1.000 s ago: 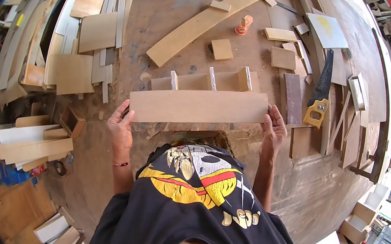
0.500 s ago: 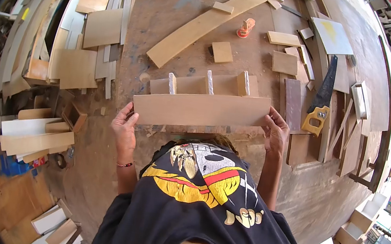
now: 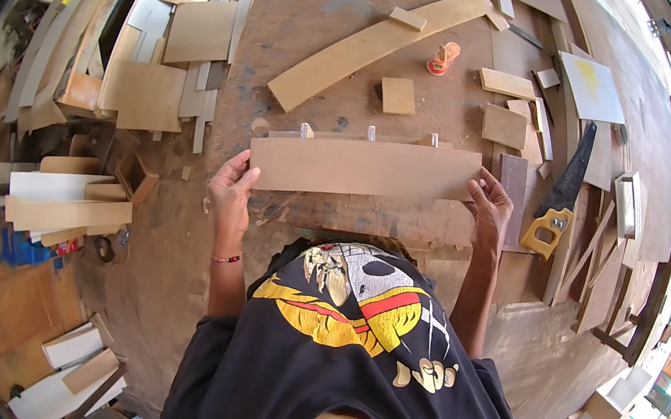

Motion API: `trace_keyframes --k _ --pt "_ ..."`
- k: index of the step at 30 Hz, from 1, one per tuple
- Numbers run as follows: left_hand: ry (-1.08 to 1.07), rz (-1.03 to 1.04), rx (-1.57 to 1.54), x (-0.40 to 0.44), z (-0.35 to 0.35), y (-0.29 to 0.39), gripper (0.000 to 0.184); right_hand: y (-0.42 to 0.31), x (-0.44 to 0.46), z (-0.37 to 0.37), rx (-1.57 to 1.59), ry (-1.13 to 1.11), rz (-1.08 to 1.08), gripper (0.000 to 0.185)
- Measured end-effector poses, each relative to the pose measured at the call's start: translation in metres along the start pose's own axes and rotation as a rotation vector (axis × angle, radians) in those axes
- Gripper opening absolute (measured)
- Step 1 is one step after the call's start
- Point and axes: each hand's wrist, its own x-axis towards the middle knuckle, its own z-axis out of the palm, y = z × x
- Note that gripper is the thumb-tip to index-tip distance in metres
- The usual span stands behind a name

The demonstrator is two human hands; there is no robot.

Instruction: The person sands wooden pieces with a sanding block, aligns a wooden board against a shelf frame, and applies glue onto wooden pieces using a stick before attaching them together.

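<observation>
A long thin wooden board (image 3: 364,169) is held level between my hands. My left hand (image 3: 233,186) pinches its left end, and my right hand (image 3: 490,206) grips the right end, thumbs on the near side. Behind the board, three short upright dividers show only their pale top ends, the middle one (image 3: 371,133) among them. They belong to a wooden piece on the bench that the board mostly hides. Whether the board touches the dividers I cannot tell.
On the workbench (image 3: 322,49) lie a long curved plank (image 3: 372,46), a small square block (image 3: 398,97) and a red-and-white container (image 3: 444,59). To the right is a handsaw (image 3: 563,196) among wood offcuts. Stacked boards (image 3: 150,96) lie at the left.
The board has moved up and away from my body in my hands, covering more of the dividers. The whole view has shifted, with the bench items now further right.
</observation>
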Motion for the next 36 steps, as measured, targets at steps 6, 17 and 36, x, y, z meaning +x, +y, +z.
trace_keyframes --k 6,17,36 --pt "0.040 -0.047 -0.045 0.011 0.010 -0.004 0.040 0.004 0.018 0.007 0.034 -0.027 0.010 0.038" --pt "0.070 -0.034 -0.034 0.020 0.008 -0.006 0.038 -0.001 0.026 0.017 0.069 -0.040 0.062 0.036" --pt "0.097 -0.041 -0.028 0.028 0.009 -0.005 0.042 0.006 0.033 0.022 0.067 -0.040 0.070 0.035"
